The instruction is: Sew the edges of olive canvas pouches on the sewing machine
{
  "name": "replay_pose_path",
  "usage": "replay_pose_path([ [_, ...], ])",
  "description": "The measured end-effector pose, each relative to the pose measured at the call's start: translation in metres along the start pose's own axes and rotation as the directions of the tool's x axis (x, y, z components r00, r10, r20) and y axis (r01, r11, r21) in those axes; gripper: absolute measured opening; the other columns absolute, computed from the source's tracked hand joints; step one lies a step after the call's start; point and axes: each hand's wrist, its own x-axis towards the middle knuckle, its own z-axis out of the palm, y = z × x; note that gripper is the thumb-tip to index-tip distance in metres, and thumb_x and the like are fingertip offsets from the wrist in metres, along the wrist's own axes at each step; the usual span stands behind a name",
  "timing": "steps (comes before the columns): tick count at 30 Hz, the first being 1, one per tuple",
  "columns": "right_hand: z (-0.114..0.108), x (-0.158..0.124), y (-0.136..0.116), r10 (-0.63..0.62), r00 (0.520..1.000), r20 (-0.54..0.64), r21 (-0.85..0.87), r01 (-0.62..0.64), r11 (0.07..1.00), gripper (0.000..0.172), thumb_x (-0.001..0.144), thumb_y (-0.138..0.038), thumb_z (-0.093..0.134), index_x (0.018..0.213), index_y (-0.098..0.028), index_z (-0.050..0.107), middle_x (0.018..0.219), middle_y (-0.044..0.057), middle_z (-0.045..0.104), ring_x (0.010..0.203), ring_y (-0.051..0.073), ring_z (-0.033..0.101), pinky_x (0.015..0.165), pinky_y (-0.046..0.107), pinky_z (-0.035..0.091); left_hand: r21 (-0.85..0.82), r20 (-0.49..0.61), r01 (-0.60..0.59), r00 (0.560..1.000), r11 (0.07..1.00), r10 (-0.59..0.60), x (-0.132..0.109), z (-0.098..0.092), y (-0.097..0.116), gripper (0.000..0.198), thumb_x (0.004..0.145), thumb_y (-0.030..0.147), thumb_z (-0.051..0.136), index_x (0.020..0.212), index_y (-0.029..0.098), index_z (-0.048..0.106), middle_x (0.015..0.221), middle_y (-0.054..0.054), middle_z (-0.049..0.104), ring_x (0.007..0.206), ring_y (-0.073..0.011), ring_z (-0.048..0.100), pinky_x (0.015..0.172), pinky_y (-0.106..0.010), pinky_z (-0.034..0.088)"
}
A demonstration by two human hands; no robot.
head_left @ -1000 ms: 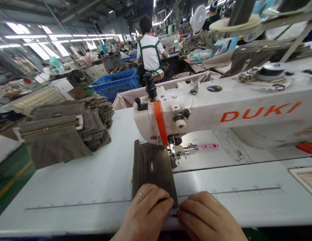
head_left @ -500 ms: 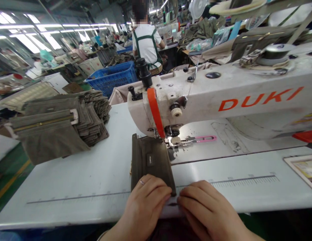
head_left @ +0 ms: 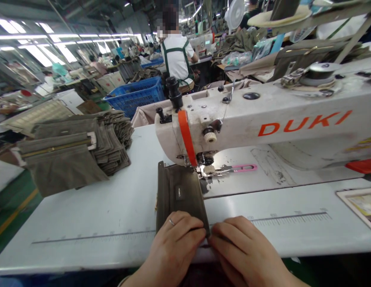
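Note:
A dark olive fabric pouch [head_left: 185, 185] with a small black label lies flat on the sewing machine table. Its far right corner sits under the presser foot [head_left: 205, 171] of the white machine. My left hand [head_left: 181, 239], with a ring on one finger, lies over the pouch's near end, fingers bent and gripping it by its right edge. Just right of the near corner is my right hand [head_left: 240, 243], closed, its fingertips at that corner. Whatever its fingers pinch is hidden. A bit of gold metal shows at the pouch's left side.
Olive fabric pieces with zips are stacked [head_left: 80, 147] on the table's left. The machine's arm [head_left: 277, 115] spans the right side. A pink-handled tool [head_left: 245, 168] lies behind the presser foot. Beyond are a blue crate [head_left: 137, 93] and a person [head_left: 176, 59] seen from behind.
My right hand's fingertips have moved slightly left, closing the small gap to the pouch's near corner. My left hand and the pouch have barely moved; the view has shifted slightly.

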Motion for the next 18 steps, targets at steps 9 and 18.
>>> replay_pose_path([
  [9,0.015,0.003,0.017,-0.151,0.98,-0.127,-0.15,0.132,0.98,0.035,0.104,-0.024,0.032,0.101,-0.019,0.067,0.096,0.001,0.072,0.079,0.016,0.06,0.072,0.03,0.047,0.087,-0.075,-0.184,0.979,0.979,0.19,0.013,-0.007,-0.008,0.017,0.092,0.006,0.05,0.097,0.014,0.064,0.092,-0.007,0.072,0.082,-0.0156,0.065,0.077,-0.028,0.055],
  [18,0.005,0.026,0.029,-0.168,0.986,0.019,-0.125,0.169,0.978,0.029,0.101,-0.018,0.038,0.107,-0.018,0.066,0.099,0.004,0.071,0.08,0.018,0.06,0.071,0.031,0.051,0.064,0.03,-0.169,0.985,0.983,0.168,0.022,-0.016,-0.029,0.02,0.093,0.008,0.048,0.106,0.014,0.062,0.104,-0.007,0.07,0.092,-0.0176,0.063,0.086,-0.031,0.053],
])
